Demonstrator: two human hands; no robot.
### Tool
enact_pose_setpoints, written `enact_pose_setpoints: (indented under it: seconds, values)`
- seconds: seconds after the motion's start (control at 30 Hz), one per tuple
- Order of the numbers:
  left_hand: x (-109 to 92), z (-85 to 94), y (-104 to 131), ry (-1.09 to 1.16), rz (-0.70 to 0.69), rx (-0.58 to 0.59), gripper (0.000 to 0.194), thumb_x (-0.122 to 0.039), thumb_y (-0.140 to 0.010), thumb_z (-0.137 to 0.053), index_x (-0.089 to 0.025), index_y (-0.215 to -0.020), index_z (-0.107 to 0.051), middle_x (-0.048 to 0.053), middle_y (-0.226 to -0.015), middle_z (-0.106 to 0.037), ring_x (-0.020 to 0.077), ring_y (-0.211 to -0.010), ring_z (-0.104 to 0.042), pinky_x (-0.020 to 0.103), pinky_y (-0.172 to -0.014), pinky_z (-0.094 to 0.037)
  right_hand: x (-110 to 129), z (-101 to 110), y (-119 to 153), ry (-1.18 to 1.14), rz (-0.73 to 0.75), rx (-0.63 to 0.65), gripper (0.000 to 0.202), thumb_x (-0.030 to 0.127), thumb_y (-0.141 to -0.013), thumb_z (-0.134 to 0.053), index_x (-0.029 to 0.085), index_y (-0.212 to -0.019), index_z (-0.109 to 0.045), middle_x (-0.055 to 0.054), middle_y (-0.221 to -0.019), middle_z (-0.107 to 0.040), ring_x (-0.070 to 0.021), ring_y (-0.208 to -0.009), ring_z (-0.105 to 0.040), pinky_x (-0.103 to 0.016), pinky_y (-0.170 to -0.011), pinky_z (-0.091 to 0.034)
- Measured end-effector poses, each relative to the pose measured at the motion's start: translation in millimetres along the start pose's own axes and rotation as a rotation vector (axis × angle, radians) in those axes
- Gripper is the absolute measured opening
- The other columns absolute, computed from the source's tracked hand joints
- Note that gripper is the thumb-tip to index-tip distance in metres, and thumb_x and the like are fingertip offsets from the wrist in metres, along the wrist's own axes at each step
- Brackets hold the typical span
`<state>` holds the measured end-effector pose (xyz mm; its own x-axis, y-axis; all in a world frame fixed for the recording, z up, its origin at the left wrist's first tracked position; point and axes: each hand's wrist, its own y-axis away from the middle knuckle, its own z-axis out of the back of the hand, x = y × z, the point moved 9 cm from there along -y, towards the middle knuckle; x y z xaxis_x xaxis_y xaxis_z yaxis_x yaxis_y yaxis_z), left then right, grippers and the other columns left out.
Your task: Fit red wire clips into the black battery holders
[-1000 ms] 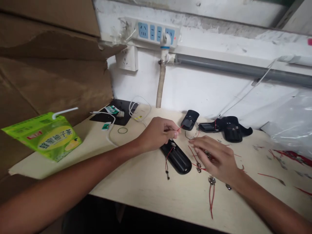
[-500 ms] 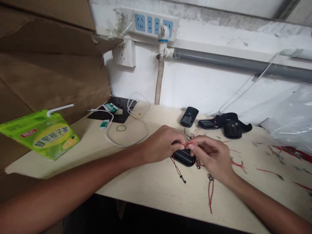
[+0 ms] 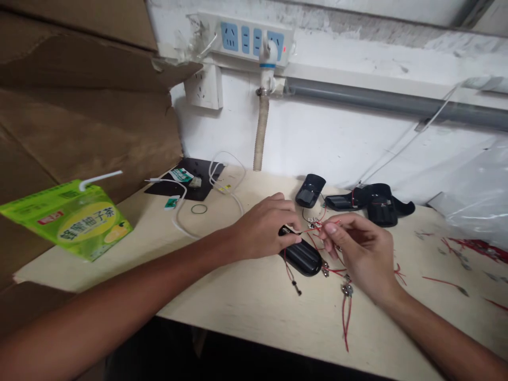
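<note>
A thin red wire (image 3: pixel 310 229) runs between my two hands. My left hand (image 3: pixel 264 227) is closed at its left end, thumb and fingers at the near edge of a black oval plastic housing (image 3: pixel 305 257) lying on the table. My right hand (image 3: pixel 363 251) pinches the wire between thumb and forefinger, its other fingers curled below. A red and dark lead with a small black connector (image 3: pixel 296 288) hangs from the housing's left side. Small metal contacts (image 3: pixel 325 270) with red wires lie beside the housing, and a metal contact (image 3: pixel 346 289) with a red wire loop is below my right hand.
Black housings (image 3: pixel 310 191) and curved black parts (image 3: pixel 381 206) stand at the back. Red wires (image 3: pixel 476 246) lie scattered at the right. A green drink pouch (image 3: pixel 79 219), white cable (image 3: pixel 180 211) and dark sheet (image 3: pixel 194 196) are at the left, beside cardboard (image 3: pixel 87 127).
My right hand has moved right, away from my left, and the red wire now spans the gap. More of the black housing shows between the hands.
</note>
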<state>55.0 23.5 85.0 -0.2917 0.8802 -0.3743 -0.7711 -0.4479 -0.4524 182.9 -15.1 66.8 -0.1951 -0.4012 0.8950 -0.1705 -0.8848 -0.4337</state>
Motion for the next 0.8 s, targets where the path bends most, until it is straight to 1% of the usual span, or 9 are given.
enact_pose_setpoints:
  seconds: [0.1,0.23,0.37,0.43,0.5,0.57,0.67,0.73,0.8]
  values:
    - [1.5,-1.9,-0.3,-0.003,-0.017,0.022,0.015,-0.018,-0.086,-0.058,-0.014,-0.073,-0.065,0.002,-0.076,-0.061,0.0142,-0.079,-0.05,0.026,-0.077,-0.041,-4.2,1.0,-1.9,-0.101,-0.047,-0.006,0.008,0.027,-0.08,-0.068,0.021,-0.075,-0.065,-0.001,-0.064,-0.064,-0.0094,-0.044,-0.052,-0.02,-0.035,-0.041]
    - [-1.8,0.2,0.5,0.018,-0.044,-0.021,0.019,-0.019,-0.088,-0.055,-0.015,-0.073,-0.065,0.002,-0.074,-0.059,0.0134,-0.076,-0.05,0.026,-0.074,-0.041,-7.7,-0.7,-1.2,-0.15,-0.05,0.016,0.008,0.027,-0.079,-0.069,0.02,-0.077,-0.066,-0.001,-0.063,-0.063,-0.009,-0.046,-0.052,-0.02,-0.036,-0.041]
    - [-9.9,1.8,2.4,0.069,-0.098,-0.069,0.019,-0.018,-0.088,-0.056,-0.014,-0.073,-0.066,0.002,-0.073,-0.06,0.0125,-0.073,-0.049,0.025,-0.073,-0.04,-10.6,-8.2,2.0,-0.03,-0.059,0.085,0.008,0.026,-0.077,-0.071,0.019,-0.077,-0.067,0.001,-0.055,-0.059,-0.0089,-0.044,-0.051,-0.02,-0.038,-0.042]
    - [-9.6,1.7,2.7,0.076,-0.089,-0.084,0.018,-0.018,-0.087,-0.057,-0.014,-0.073,-0.067,0.002,-0.074,-0.06,0.0124,-0.073,-0.049,0.026,-0.073,-0.04,-12.4,-12.6,3.3,0.025,-0.079,0.116,0.01,0.026,-0.075,-0.072,0.019,-0.078,-0.067,0.001,-0.055,-0.059,-0.0095,-0.044,-0.052,-0.021,-0.038,-0.043]
    - [-6.8,1.3,2.5,0.058,-0.062,-0.091,0.017,-0.02,-0.087,-0.058,-0.016,-0.072,-0.066,0.001,-0.075,-0.06,0.0132,-0.075,-0.048,0.026,-0.073,-0.04,-15.3,-14.5,3.5,0.05,-0.115,0.115,0.012,0.028,-0.074,-0.071,0.018,-0.078,-0.066,0.001,-0.054,-0.057,-0.0096,-0.043,-0.051,-0.022,-0.037,-0.042]
    - [-2.4,1.5,2.1,0.008,-0.021,-0.092,0.015,-0.023,-0.085,-0.06,-0.018,-0.072,-0.067,0.001,-0.083,-0.062,0.0157,-0.083,-0.048,0.03,-0.078,-0.04,-18.9,-15.8,3.3,0.053,-0.154,0.112,0.014,0.029,-0.074,-0.071,0.017,-0.078,-0.065,0.002,-0.052,-0.056,-0.0091,-0.039,-0.048,-0.022,-0.034,-0.039]
    - [6.5,2.9,2.5,-0.111,0.075,-0.078,0.005,-0.024,-0.081,-0.064,-0.02,-0.08,-0.068,0.003,-0.108,-0.059,0.0225,-0.102,-0.045,0.041,-0.091,-0.038,-22.2,-16.6,2.9,0.036,-0.175,0.111,0.017,0.031,-0.076,-0.069,0.016,-0.078,-0.063,0.002,-0.052,-0.054,-0.0085,-0.039,-0.046,-0.021,-0.034,-0.037]
    - [13.8,3.2,3.6,-0.165,0.151,-0.053,0.008,-0.021,-0.078,-0.064,-0.02,-0.086,-0.067,0.005,-0.12,-0.052,0.0258,-0.11,-0.042,0.046,-0.095,-0.037,-21.9,-15.5,2.7,0.045,-0.153,0.106,0.017,0.031,-0.077,-0.067,0.016,-0.078,-0.061,0.003,-0.052,-0.052,-0.008,-0.04,-0.045,-0.021,-0.035,-0.037]
    - [20.7,-0.3,4.9,-0.161,0.211,-0.002,0.013,-0.019,-0.077,-0.062,-0.019,-0.089,-0.066,0.006,-0.122,-0.049,0.0266,-0.112,-0.043,0.047,-0.096,-0.038,-21.5,-17.4,3.3,0.071,-0.128,0.139,0.015,0.031,-0.08,-0.064,0.016,-0.079,-0.06,0.004,-0.054,-0.051,-0.0077,-0.042,-0.044,-0.021,-0.036,-0.037]
